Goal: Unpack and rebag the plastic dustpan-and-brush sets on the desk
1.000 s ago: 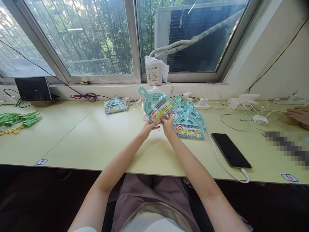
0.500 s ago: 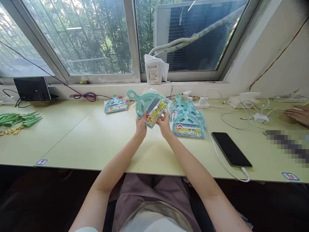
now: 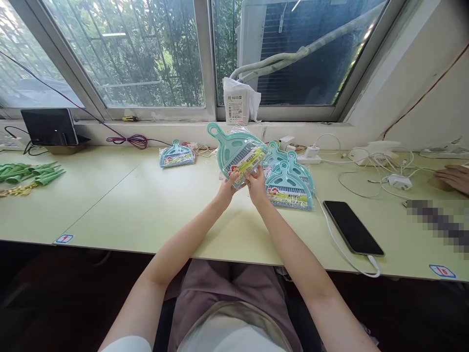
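Both of my hands hold up a teal dustpan and brush set [image 3: 238, 150] in clear plastic wrap with a printed label. It tilts, its looped handle pointing to the upper left. My left hand [image 3: 226, 189] grips the lower left edge, and my right hand [image 3: 255, 183] pinches the lower right edge. Just to the right, several more wrapped dustpan sets [image 3: 287, 190] overlap on the table, partly hidden by the held one. A single wrapped dustpan set [image 3: 177, 154] lies farther left near the wall.
A black phone [image 3: 352, 228] with a white cable lies at the right. Behind are tangled chargers [image 3: 399, 181] and a person's hand [image 3: 454, 177]. Green plastic pieces [image 3: 29, 173] and a black tablet [image 3: 49, 129] are at the left. A white package [image 3: 237, 105] stands on the windowsill.
The held dustpan set has moved right and slightly up, with both hands going along. It now covers part of the pile behind. The camera view has shifted slightly.
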A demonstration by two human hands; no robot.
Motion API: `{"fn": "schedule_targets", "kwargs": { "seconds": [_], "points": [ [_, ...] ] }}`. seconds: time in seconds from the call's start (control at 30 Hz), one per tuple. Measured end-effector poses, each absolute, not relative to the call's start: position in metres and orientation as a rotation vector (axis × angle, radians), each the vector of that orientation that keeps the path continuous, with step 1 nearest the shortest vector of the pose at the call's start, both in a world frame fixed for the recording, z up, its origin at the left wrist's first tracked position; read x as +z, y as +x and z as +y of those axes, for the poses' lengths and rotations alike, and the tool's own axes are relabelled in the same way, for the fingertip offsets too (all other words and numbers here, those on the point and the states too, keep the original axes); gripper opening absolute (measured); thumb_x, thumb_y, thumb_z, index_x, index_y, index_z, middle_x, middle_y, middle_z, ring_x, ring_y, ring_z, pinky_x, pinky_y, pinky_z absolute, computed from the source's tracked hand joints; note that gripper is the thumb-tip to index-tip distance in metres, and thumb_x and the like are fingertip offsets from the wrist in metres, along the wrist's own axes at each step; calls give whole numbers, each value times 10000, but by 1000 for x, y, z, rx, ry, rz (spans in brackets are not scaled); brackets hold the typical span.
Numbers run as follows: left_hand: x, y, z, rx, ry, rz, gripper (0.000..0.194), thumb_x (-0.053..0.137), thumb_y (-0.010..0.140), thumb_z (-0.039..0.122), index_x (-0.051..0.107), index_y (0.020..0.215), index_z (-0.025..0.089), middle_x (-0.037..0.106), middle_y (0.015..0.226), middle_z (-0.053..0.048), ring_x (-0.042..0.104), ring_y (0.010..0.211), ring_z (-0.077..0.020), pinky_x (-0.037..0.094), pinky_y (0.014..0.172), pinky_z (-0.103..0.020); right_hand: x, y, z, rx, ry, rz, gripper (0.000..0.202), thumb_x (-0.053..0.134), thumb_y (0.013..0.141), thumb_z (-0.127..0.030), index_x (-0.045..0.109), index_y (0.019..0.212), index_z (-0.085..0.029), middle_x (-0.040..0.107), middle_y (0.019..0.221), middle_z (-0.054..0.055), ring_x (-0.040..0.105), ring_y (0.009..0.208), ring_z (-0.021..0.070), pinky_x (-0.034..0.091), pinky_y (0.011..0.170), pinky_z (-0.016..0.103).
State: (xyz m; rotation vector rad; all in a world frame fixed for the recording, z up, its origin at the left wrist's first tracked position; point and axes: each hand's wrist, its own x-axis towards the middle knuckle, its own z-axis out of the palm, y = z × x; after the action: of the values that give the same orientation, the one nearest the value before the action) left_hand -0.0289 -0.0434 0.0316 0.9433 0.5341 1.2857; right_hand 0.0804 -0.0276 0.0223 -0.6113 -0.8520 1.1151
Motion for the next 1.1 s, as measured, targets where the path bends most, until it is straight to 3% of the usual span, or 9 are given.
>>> {"fn": "schedule_targets", "kwargs": {
  "seconds": [0.13,0.4,0.7,1.1],
  "points": [
    [33,-32,-39,1379,829,526,390,719,773,418,668,1065,165,694,1177,-83,602,1190,-242,457,1033,-360,22,77,-29,1127,-609,-880,471,757,677,-294,459,1041,-279,727,951,-9,704,915,183,602,795,359],
    [34,-40,-31,1499,759,685,346,818,671,305,654,947,175,740,978,-54,672,1035,-233,502,939,-353,19,74,-27,1156,-657,-886,472,744,672,-308,460,1047,-271,725,928,-1,701,880,192,595,794,388],
    [34,-41,-33,1427,916,715,451,850,606,331,663,989,185,741,963,-44,688,917,-212,519,797,-312,21,79,-27,1153,-688,-885,478,753,656,-324,460,1031,-278,724,934,-11,697,868,185,599,780,376],
    [37,-42,-36,1357,1013,761,474,829,611,352,660,1020,183,735,1043,-68,678,980,-235,516,802,-323,20,80,-26,1159,-692,-880,471,763,660,-333,466,1022,-277,727,928,-9,697,871,184,598,769,368]
  ]
}}
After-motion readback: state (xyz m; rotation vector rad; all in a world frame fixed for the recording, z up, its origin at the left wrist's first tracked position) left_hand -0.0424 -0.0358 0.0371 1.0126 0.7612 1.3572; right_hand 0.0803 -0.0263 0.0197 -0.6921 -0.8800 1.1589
